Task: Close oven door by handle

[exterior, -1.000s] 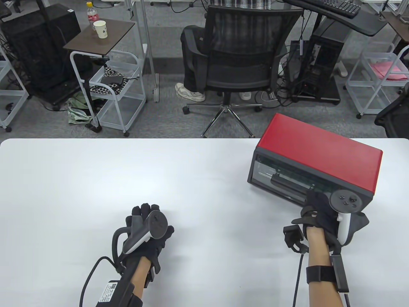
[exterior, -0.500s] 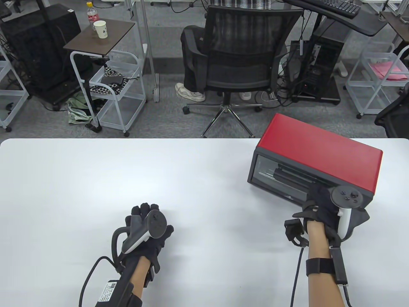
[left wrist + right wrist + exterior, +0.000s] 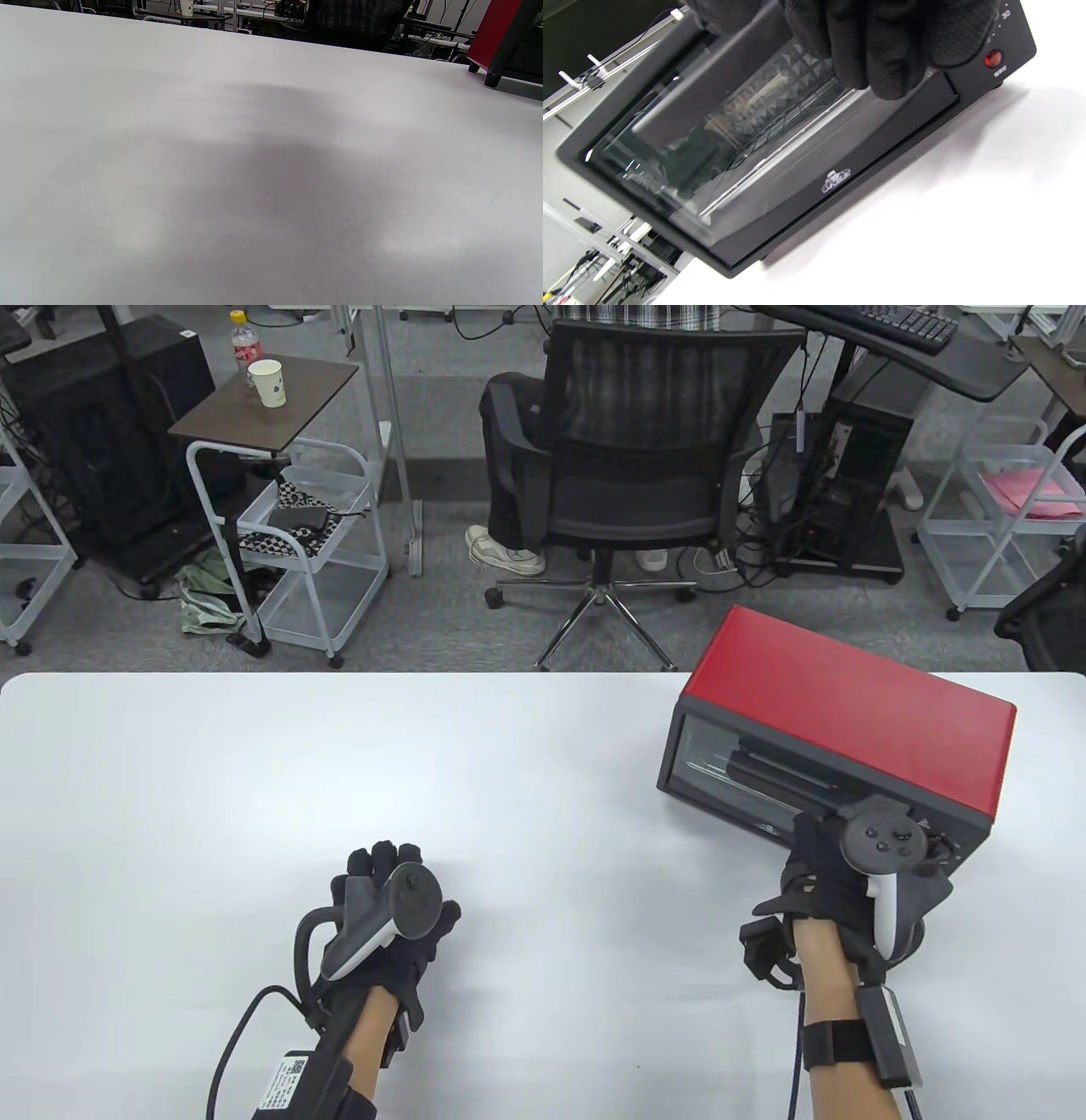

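A red toaster oven (image 3: pixel 848 704) with a black front stands on the right of the white table (image 3: pixel 424 780). Its glass door (image 3: pixel 738 776) stands upright against the front, and the dark bar handle (image 3: pixel 764 768) runs along its top. In the right wrist view the door (image 3: pixel 763 169) fills the frame and the handle (image 3: pixel 704 80) crosses the upper left. My right hand (image 3: pixel 814 836) is just in front of the door's right end; its fingers (image 3: pixel 882 42) hang loosely curled before the glass and hold nothing. My left hand (image 3: pixel 382 886) rests curled on the table, empty.
The oven's control panel with a red light (image 3: pixel 995 59) is right of the door. A red corner of the oven and its foot (image 3: pixel 492 78) show at the far right of the left wrist view. An office chair (image 3: pixel 645 458) stands beyond the far table edge.
The door has swung from partly open to upright against the oven's front. My right hand then drew back from the handle, toward me and to the left. The left hand has not moved.
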A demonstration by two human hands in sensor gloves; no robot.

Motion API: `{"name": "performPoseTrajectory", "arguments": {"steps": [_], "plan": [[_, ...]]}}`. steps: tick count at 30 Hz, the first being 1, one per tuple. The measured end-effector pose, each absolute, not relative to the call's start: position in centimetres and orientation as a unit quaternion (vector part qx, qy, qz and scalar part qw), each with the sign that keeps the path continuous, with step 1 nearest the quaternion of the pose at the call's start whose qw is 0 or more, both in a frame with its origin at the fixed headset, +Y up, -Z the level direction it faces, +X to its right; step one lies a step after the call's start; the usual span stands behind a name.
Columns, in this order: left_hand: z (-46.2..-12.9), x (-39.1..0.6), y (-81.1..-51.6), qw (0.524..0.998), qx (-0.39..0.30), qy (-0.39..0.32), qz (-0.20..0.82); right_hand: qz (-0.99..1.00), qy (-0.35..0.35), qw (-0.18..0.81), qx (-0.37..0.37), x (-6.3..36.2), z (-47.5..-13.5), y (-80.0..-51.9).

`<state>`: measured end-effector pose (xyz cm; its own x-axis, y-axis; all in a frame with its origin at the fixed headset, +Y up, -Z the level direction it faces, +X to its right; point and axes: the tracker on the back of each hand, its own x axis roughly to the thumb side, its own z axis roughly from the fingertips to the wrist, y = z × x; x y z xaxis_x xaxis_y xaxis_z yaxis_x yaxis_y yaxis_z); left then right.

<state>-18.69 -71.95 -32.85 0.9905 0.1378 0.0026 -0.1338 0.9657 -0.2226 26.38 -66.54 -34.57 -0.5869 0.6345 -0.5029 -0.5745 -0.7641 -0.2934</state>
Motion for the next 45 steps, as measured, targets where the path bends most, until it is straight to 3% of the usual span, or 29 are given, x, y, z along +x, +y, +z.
{"name": "performPoseTrajectory", "arguments": {"steps": [13, 22, 32, 45], "plan": [[-32.1, -18.0, -71.2, 0.992, -0.102, -0.023, 0.073, 0.947, -0.115, 0.266, -0.138, 17.3, -31.6, -63.9], [-32.1, -17.9, -71.3, 0.992, -0.100, -0.028, 0.072, 0.972, -0.133, 0.189, -0.042, 12.4, -30.9, -65.7], [-32.1, -17.5, -71.6, 0.992, -0.105, -0.032, 0.063, 0.989, -0.101, 0.104, 0.017, 10.5, -30.8, -68.4], [-32.0, -17.5, -71.6, 0.992, -0.110, -0.030, 0.062, 0.994, -0.012, 0.100, 0.037, 10.4, -31.7, -70.8]]}}
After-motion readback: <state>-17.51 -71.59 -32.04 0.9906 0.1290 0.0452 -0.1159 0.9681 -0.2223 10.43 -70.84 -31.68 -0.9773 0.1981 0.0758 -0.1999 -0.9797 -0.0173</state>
